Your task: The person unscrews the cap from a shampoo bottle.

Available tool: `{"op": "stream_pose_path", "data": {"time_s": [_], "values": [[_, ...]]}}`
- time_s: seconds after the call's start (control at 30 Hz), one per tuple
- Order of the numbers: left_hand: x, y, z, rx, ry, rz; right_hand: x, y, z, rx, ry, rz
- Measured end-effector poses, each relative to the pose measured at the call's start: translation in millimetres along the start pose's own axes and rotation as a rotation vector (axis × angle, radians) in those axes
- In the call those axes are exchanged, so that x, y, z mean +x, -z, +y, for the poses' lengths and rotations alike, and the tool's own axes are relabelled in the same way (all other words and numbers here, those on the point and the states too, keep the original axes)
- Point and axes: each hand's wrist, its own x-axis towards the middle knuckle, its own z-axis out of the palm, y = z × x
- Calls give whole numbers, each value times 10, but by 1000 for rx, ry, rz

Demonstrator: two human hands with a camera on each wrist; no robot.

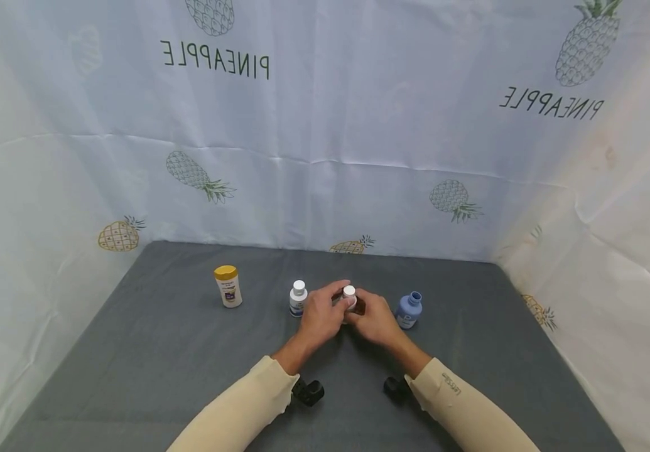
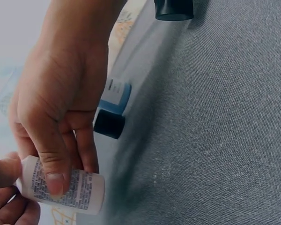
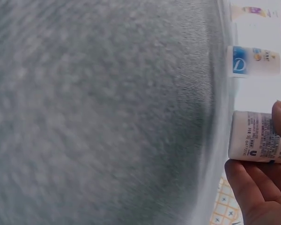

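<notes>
Both hands are on a small white pill bottle (image 1: 350, 292) with a white cap and a label of fine print. My right hand (image 1: 378, 319) holds its body, thumb across the label (image 2: 82, 190) in the left wrist view. At the bottle's upper end are the thumb and fingers of my left hand (image 1: 323, 312), which comes in from the other side. Just left of that hand stands another white bottle (image 1: 298, 300), its blue-and-white label turned toward the right wrist camera. A blue bottle (image 1: 409, 312) with a narrow neck stands right of my right hand.
Farther left stands a cream bottle (image 1: 228, 287) with a yellow lid. A dark, short cylinder (image 2: 110, 124) shows beside the blue bottle in the left wrist view. The grey table (image 1: 161, 358) is backed by a pineapple-print curtain (image 1: 358, 125). Black cameras (image 1: 309, 392) sit at both wrists.
</notes>
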Motion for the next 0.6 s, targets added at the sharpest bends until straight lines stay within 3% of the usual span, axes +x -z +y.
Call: {"op": "stream_pose_path", "data": {"time_s": [0.37,0.6], "values": [[-8,102,164,-84,3,-8,-61,152,-123,-6,18,-14],[-46,213,307,-138,57,-47,-137,276,-234,4,92,-25]]}}
